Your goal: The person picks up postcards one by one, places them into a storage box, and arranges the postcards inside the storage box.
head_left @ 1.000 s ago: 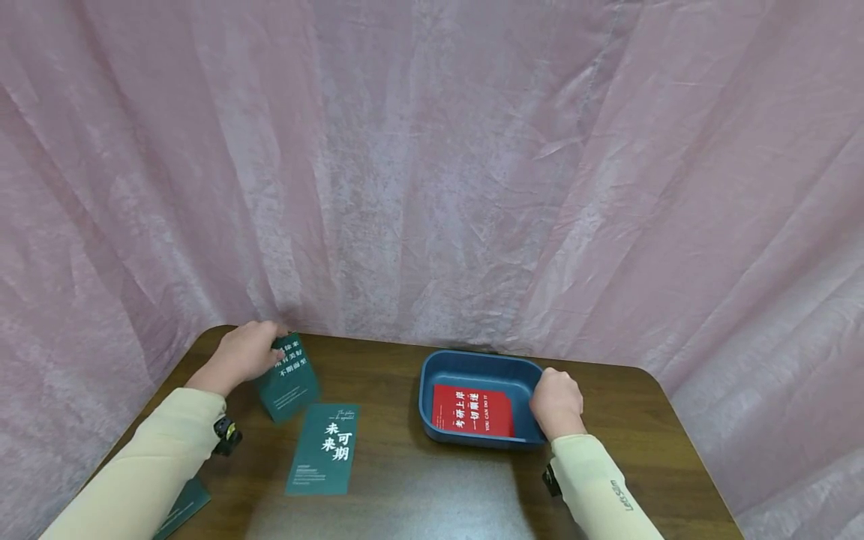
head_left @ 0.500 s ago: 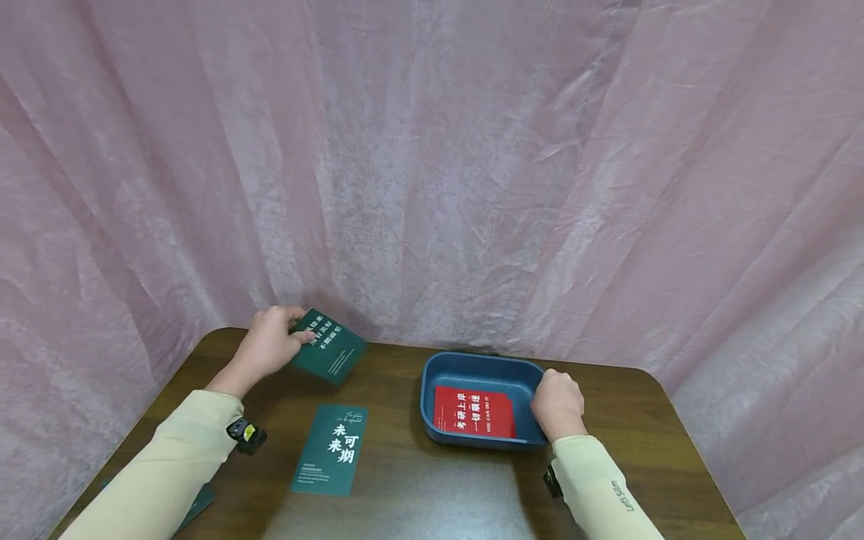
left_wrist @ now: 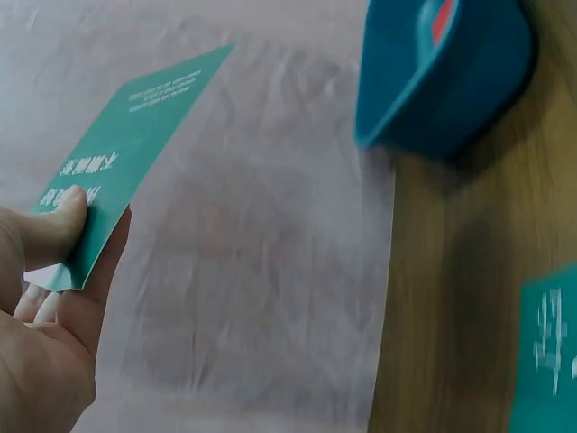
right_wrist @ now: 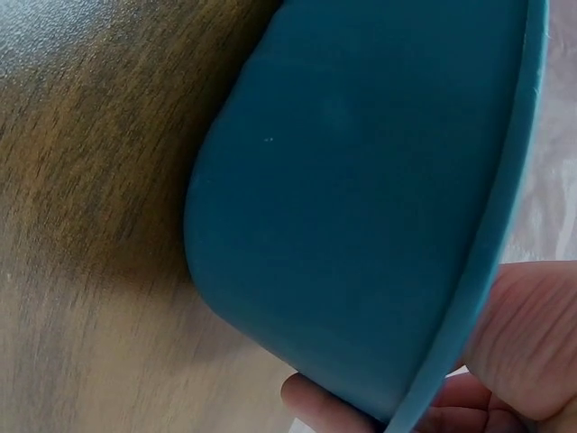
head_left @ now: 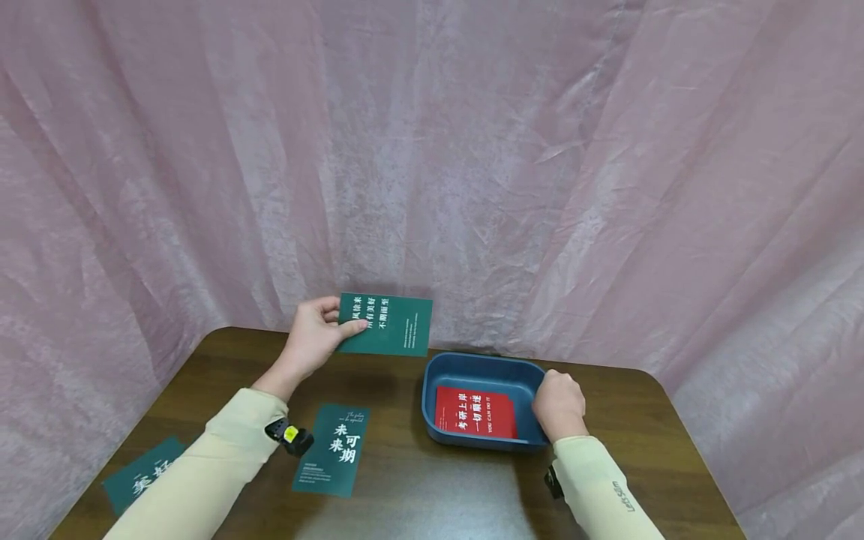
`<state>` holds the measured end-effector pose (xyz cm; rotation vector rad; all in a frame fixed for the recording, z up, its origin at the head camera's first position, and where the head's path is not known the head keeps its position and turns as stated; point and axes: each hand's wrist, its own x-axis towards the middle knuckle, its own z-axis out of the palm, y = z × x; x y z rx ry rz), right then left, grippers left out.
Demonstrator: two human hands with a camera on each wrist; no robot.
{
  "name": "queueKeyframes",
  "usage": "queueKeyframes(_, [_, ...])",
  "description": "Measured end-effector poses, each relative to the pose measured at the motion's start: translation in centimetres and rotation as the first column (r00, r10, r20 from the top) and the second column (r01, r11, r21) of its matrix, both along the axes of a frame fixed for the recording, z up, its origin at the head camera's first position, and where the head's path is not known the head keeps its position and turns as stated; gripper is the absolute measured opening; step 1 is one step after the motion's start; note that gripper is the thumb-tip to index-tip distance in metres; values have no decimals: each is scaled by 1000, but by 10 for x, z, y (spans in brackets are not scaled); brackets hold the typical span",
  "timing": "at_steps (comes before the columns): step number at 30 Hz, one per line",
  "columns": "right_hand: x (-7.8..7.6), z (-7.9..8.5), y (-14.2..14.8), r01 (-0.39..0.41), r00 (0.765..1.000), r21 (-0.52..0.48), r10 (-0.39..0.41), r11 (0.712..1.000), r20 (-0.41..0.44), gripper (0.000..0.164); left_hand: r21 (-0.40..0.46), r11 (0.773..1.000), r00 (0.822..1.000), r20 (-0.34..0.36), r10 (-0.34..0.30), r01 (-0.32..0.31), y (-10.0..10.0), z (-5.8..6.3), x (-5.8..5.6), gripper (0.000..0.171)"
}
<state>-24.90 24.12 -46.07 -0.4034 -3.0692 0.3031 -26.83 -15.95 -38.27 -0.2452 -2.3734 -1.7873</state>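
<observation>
My left hand [head_left: 316, 334] pinches a green card [head_left: 394, 334] with white lettering, thumb on its printed face and fingers behind. In the head view the card is raised, its long side running left to right, beside the back left corner of a blue tray [head_left: 482, 364]. The left wrist view shows the same card [left_wrist: 135, 135] gripped at one end. My right hand [head_left: 559, 403] holds the tray's right end by its rim; in the right wrist view fingers [right_wrist: 329, 404] lie against the outer wall [right_wrist: 352, 198]. Red cards [head_left: 475, 412] lie flat inside the tray.
Another green card [head_left: 331, 450] lies on the wooden table [head_left: 432, 491] left of the tray. More green card [head_left: 145, 472] shows at the table's left edge, partly covered by the left sleeve. A pink curtain [head_left: 432, 165] hangs right behind the table.
My left hand has lifted the green card from the table's back left and carried it right, turning it from upright to sideways. The right hand and tray have stayed nearly in place.
</observation>
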Motion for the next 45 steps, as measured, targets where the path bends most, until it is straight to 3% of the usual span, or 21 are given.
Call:
queueKeyframes(3, [1, 1, 1, -1, 1000, -1, 1, 1000, 4, 21, -6, 1000, 998, -50, 28, -28, 18, 0, 0, 36])
queueKeyframes(6, [2, 2, 1, 2, 1000, -1, -2, 1000, 9, 21, -48, 994, 993, -71, 95, -99, 35, 0, 0, 41])
queueKeyframes(11, [3, 2, 1, 9, 1000, -7, -9, 1000, 15, 21, -93, 984, 988, -15, 152, -152, 56, -3, 1, 53])
queueKeyframes(16, [3, 1, 0, 7, 1000, -1, -7, 1000, 3, 21, -14, 995, 991, 96, 98, -97, 67, -9, 0, 39])
queueKeyframes(21, [3, 0, 0, 8, 1000, 1, -8, 1000, -11, 20, 79, 996, 990, 134, 36, -47, 77, -11, 0, 24])
queueKeyframes(26, [2, 1, -2, 9, 1000, 6, -9, 1000, -7, 21, 166, 986, 989, 145, -3, -21, 90, -12, 2, 31])
queueKeyframes(29, [2, 1, -3, 13, 1000, 2, -13, 1000, -1, 21, 199, 980, 991, 129, -19, -7, 100, -13, 4, 27])
queueKeyframes(35, [4, 2, -6, 12, 1000, -2, -12, 1000, -4, 22, 228, 974, 995, 98, -9, -13, 123, -17, 10, 24])
queueKeyframes(39, [5, 4, -8, 6, 1000, 4, -6, 1000, -3, 22, 164, 984, 994, 95, 46, -62, 136, -25, 14, 25])
queueKeyframes(42, [4, 5, -9, 7, 1000, 3, -7, 1000, 0, 21, 42, 992, 991, 67, 116, -119, 144, -34, 17, 24])
queueKeyframes(45, [3, 6, -10, 11, 1000, 2, -11, 1000, -2, 22, -77, 985, 987, 27, 159, -157, 151, -43, 20, 24])
